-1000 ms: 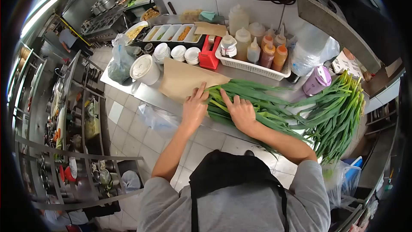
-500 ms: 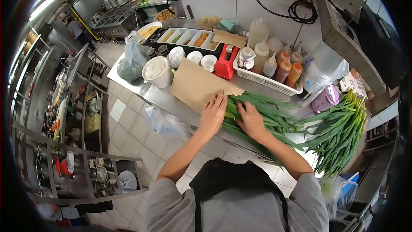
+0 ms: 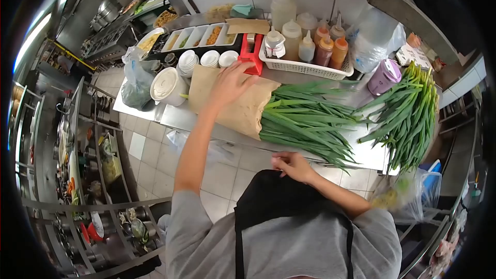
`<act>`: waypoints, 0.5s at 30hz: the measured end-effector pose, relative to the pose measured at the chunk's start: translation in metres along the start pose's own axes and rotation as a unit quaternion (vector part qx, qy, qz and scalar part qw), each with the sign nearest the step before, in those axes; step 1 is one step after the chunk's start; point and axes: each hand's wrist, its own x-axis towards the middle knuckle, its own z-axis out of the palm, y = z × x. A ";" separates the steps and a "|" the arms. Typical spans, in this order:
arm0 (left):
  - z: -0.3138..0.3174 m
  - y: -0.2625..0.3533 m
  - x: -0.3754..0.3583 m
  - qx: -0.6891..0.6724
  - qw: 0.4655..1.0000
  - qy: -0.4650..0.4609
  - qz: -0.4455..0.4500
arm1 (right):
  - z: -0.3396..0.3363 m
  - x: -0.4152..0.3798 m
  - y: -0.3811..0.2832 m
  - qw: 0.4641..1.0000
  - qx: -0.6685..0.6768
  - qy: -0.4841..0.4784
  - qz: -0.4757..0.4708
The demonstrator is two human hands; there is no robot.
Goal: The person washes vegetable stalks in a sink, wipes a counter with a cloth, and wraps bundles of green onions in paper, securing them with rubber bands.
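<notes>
My left hand (image 3: 233, 86) reaches over a sheet of brown paper (image 3: 206, 90), its fingers spread and holding nothing. Its fingertips overlap the base of a red tape dispenser (image 3: 251, 54) in this view. The paper wraps one end of a bundle of long green onion leaves (image 3: 305, 119), which fan out to the right across the steel counter. My right hand (image 3: 292, 166) is in front of the black apron, off the bundle, with its fingers curled in and nothing visible in them. A second bundle of green leaves (image 3: 408, 116) lies at the right end of the counter.
Behind the bundle stands a white basket (image 3: 307, 68) of sauce bottles. Stacked white bowls (image 3: 209, 58), a lidded white tub (image 3: 168, 87) and a bagged item (image 3: 137, 80) are at left. A purple cup (image 3: 384, 77) stands beside the second bundle. Metal shelving lines the left.
Both hands have left the leaves at the paper's edge. My left hand moved up towards the tape dispenser; my right hand drew back to the apron. The paper now wraps around the bundle's end.
</notes>
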 end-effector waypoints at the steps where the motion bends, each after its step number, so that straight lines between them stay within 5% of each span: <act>1: 0.012 -0.013 0.016 0.054 0.997 -0.059 0.020 | 0.021 0.009 0.016 0.977 0.193 -0.030 0.086; 2: 0.022 -0.021 0.027 0.112 0.986 -0.115 0.043 | 0.037 0.022 0.024 0.910 0.377 -0.059 0.161; 3: 0.029 -0.024 0.031 0.114 0.985 -0.114 0.053 | 0.047 0.037 0.024 0.911 0.380 -0.051 0.154; 5: 0.047 -0.026 0.030 0.085 0.967 -0.242 0.005 | 0.066 0.065 0.015 0.827 0.550 0.061 0.101; 7: 0.053 -0.021 0.037 0.150 0.956 -0.251 -0.004 | 0.094 0.077 0.003 0.826 0.539 0.160 0.027; 9: 0.045 -0.002 0.054 0.167 0.869 -0.454 -0.101 | 0.113 0.078 -0.011 0.817 0.515 0.255 -0.032; 10: 0.050 -0.005 0.055 0.152 0.862 -0.472 -0.103 | 0.114 0.079 -0.019 0.818 0.508 0.270 -0.019; 13: 0.074 -0.028 0.041 0.086 0.927 -0.363 -0.034 | 0.110 0.099 -0.019 0.838 0.438 0.317 -0.072; 15: 0.048 -0.003 0.035 0.043 0.915 -0.394 -0.073 | 0.105 0.107 -0.019 0.861 0.342 0.373 -0.057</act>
